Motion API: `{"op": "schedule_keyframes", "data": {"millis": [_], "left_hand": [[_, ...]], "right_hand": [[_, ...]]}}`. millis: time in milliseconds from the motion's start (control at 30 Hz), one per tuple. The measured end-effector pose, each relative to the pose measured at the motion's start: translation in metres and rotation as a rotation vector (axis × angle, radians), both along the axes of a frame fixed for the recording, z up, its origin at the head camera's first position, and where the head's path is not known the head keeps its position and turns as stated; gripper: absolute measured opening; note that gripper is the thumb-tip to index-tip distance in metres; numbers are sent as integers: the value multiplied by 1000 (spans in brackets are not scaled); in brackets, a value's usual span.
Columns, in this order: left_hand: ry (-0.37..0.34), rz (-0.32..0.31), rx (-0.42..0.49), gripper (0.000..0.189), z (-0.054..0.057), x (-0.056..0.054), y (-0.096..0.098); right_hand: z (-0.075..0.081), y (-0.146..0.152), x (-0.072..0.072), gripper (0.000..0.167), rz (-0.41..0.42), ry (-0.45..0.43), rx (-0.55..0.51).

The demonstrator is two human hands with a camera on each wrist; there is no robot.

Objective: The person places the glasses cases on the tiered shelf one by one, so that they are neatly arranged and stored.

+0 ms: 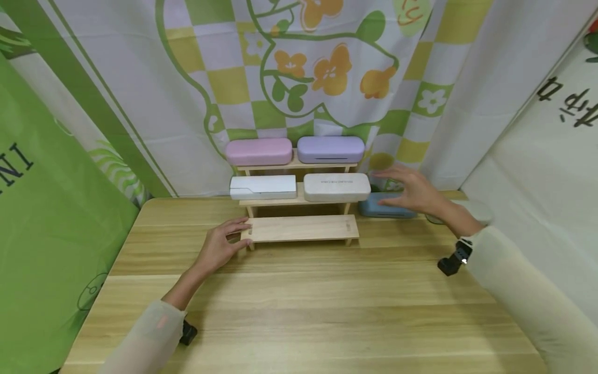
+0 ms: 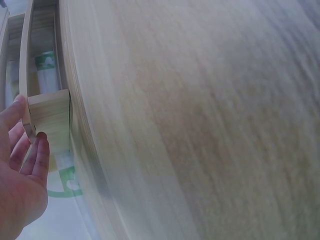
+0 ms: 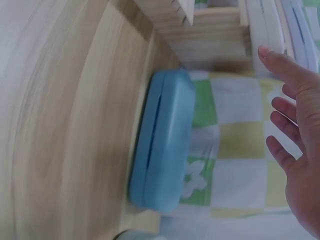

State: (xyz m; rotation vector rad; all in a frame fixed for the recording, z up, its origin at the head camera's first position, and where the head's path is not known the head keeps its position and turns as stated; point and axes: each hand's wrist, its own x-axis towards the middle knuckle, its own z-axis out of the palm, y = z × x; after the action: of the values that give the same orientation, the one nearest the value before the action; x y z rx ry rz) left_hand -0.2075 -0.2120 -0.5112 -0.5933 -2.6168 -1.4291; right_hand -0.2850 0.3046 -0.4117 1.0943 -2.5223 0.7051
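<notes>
A three-step wooden display stand (image 1: pixel 299 228) holds glasses cases on its upper two steps. A pink case (image 1: pixel 259 151) and a purple case (image 1: pixel 330 149) sit on top; a white case (image 1: pixel 263 187) and a cream case (image 1: pixel 336 187) are on the middle step. My left hand (image 1: pixel 221 246) grips the left end of the bare lowest step, thumb and fingers on either side of its end board (image 2: pixel 50 107). My right hand (image 1: pixel 416 192), fingers spread and holding nothing, hovers by the cream case's right end, above a blue glasses case (image 3: pixel 167 140) on the table.
The stand is at the back of a wood-grain table (image 1: pixel 327 311), in front of a patterned curtain (image 1: pixel 233 83). A pale case (image 1: pixel 476 210) lies at the back right, partly behind the right forearm. Green cloth (image 1: pixel 46 234) hangs on the left.
</notes>
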Motion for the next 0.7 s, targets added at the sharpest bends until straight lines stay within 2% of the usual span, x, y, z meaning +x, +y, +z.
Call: {"op": "schedule_keyframes", "data": {"millis": [200, 500, 700], "left_hand": [[2, 2, 4, 41, 0, -1, 0], [3, 0, 3, 41, -2, -1, -2], [19, -2, -6, 41, -4, -2, -1]], "right_hand": [[-13, 16, -4, 74, -64, -80, 55], [-30, 31, -6, 77, -140, -264, 97], [-43, 37, -14, 77, -127, -271, 132]]}}
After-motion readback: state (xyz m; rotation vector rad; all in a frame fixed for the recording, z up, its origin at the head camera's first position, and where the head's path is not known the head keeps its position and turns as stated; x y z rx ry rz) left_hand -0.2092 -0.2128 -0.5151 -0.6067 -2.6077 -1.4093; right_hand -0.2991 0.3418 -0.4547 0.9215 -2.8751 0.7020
